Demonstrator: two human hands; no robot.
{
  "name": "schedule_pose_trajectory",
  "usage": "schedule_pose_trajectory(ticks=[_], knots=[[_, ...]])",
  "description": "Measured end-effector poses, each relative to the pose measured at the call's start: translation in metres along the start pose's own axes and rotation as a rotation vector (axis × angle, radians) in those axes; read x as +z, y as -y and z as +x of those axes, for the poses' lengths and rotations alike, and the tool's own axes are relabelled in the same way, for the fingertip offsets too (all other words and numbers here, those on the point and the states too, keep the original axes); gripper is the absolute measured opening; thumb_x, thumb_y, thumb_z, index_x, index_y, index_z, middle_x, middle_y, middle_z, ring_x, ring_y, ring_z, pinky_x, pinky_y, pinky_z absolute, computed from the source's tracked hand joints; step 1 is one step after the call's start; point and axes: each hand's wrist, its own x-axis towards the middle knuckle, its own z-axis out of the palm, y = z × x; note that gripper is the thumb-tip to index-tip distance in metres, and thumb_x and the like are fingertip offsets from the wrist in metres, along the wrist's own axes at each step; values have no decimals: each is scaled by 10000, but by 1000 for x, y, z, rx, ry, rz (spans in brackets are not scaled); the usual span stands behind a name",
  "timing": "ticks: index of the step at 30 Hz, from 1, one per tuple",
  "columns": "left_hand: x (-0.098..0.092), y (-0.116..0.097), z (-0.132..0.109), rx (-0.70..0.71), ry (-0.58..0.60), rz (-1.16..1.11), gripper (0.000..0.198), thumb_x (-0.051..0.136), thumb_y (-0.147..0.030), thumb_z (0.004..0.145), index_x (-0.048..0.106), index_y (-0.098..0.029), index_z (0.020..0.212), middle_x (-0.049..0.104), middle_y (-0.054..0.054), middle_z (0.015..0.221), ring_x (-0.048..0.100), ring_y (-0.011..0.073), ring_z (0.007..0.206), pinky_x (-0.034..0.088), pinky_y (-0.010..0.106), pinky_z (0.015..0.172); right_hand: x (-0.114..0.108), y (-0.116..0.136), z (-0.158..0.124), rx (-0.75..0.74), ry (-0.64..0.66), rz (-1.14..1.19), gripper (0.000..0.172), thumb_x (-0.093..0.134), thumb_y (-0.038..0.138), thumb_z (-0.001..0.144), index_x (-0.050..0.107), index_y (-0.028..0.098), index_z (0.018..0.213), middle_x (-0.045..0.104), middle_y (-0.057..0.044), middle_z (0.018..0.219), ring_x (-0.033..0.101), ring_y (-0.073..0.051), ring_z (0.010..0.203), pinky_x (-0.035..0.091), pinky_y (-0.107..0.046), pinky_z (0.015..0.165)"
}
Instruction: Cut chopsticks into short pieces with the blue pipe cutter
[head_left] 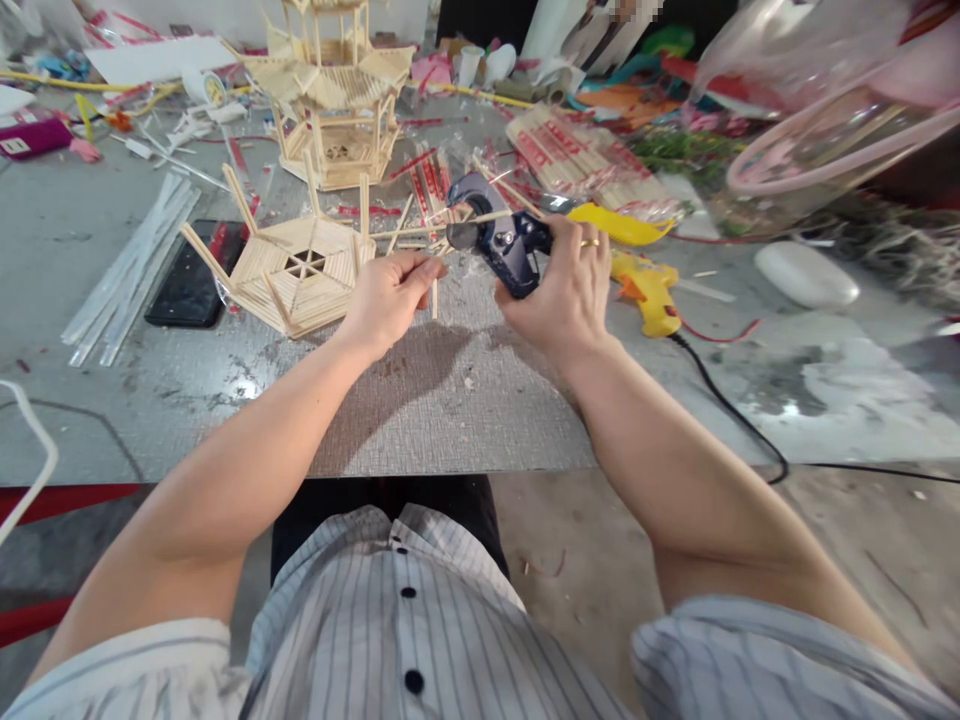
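Observation:
My right hand (566, 285), a ring on one finger, grips a dark blue hand tool (514, 240) with a round black end; its exact kind is unclear. Just left of the tool, the fingers of my left hand (394, 295) are pinched on a thin wooden stick (442, 250), partly hidden by them. Loose sticks lie around the tool's head. Beside my left hand rests a hexagonal stick base (300, 265) with upright posts and a spoked opening. Behind it stands a tiered stick pavilion (337, 110).
Clear glue sticks (135, 265) and a black phone (191, 285) lie at left. Wrapped stick packs (592, 165) are behind my right hand. A yellow glue gun (649, 290) trails a black cord at right, near a white oval object (806, 275). Clutter lines the table's back.

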Motion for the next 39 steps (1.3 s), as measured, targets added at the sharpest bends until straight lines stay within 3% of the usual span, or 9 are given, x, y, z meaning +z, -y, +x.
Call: schedule_pose_trajectory(ticks=[10, 24, 39], knots=[[0, -1, -1, -82, 22, 25, 234, 422, -277, 922, 604, -150, 847, 465, -34, 536, 350, 29, 389, 293, 178, 396, -2, -1, 0, 5, -8, -62, 575, 592, 307, 693, 383, 196, 1217, 483, -154, 1163, 409, -371, 1143, 312, -575, 916], [0, -3, -1, -71, -23, 50, 239, 455, -272, 897, 581, -159, 728, 472, -34, 516, 394, 41, 416, 336, 181, 442, 1, -3, 2, 75, 127, -14, 498, 549, 305, 704, 427, 196, 1175, 564, -125, 1029, 525, -318, 1028, 428, -489, 812], [-1, 2, 0, -71, -21, 91, 253, 448, -296, 895, 567, -164, 715, 466, -26, 517, 403, 55, 420, 346, 210, 452, -2, 2, 1, 89, 153, -9, 465, 573, 311, 681, 488, 199, 1124, 612, -116, 973, 574, -311, 931, 441, -477, 785]])
